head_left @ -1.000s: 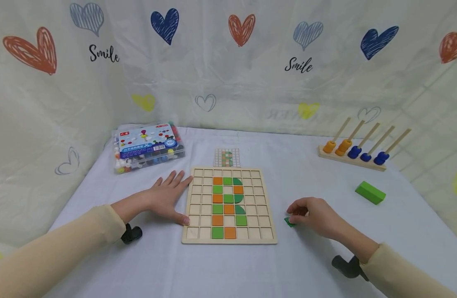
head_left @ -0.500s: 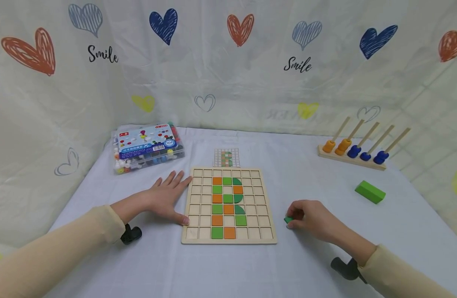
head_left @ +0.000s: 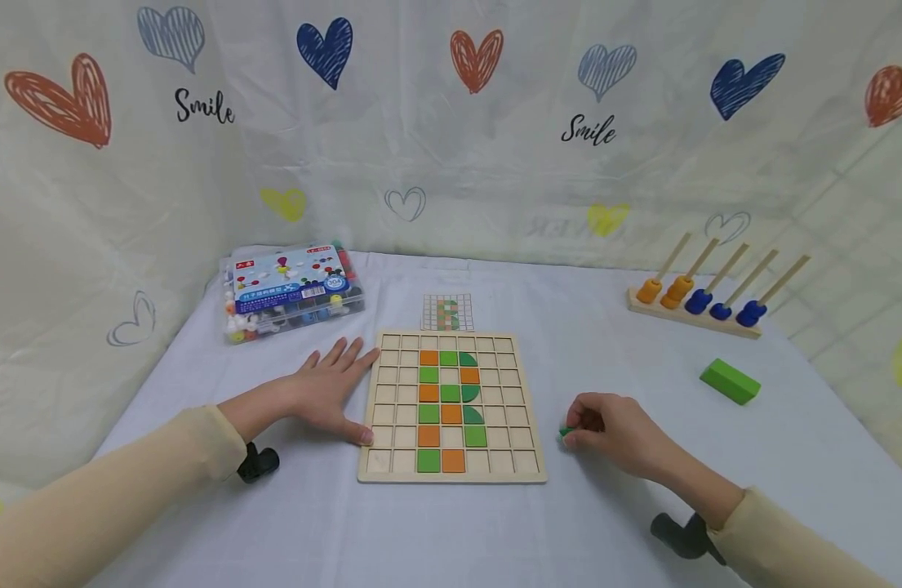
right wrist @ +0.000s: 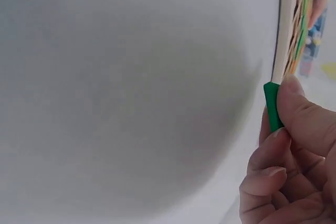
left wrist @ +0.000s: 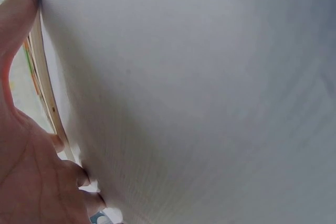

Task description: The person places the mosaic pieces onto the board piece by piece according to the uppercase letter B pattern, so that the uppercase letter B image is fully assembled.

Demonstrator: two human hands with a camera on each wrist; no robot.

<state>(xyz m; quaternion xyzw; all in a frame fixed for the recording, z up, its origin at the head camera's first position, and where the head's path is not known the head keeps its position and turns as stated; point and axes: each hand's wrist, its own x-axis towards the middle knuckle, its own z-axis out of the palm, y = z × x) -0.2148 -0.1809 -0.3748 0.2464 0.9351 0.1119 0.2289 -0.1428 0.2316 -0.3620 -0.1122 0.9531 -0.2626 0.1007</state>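
A wooden grid board lies on the white cloth, with orange squares, light green squares and dark green quarter-round tiles set in its middle columns. My left hand lies with fingers spread, its thumb and index fingertip at the board's left edge. To the right of the board, my right hand pinches a small dark green tile between thumb and fingers. Only part of that tile shows, and the fingers hide its full outline. In the left wrist view, the left thumb rests along the board's rim.
Behind the board lies a printed pattern card. A clear case of coloured balls stands back left. At the back right is a peg stand with orange and blue beads, and a green block lies in front of it.
My right fingers have gone from touching the dark green tile on the cloth to pinching it, and have shifted slightly left. My left hand and the board have stayed put.
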